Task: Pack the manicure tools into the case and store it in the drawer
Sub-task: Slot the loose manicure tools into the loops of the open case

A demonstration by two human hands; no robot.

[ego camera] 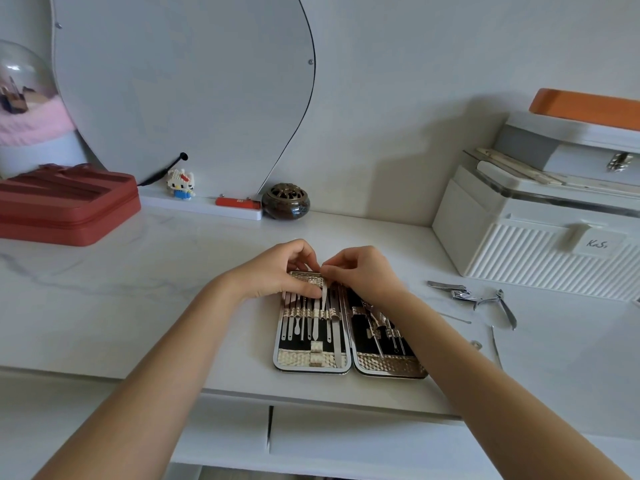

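The manicure case [313,358] lies open flat on the white desk, gold-patterned, with several steel tools under elastic loops in both halves. My left hand [277,271] rests on the far end of the left half, fingers pressing on the tool tops. My right hand [360,271] pinches the top of a slim steel tool [325,297] that stands in a loop of the left half. Loose tools lie to the right on the desk: nail clippers [450,289], a cuticle nipper [502,306] and thin picks [496,344]. The closed drawer front [346,441] sits below the desk edge.
A white ribbed storage box [540,237] with an orange-topped case stands at the right. A red zip case [65,206] sits at the left, a curved mirror [180,91], a small block figure [180,184] and a dark incense pot [285,200] at the back.
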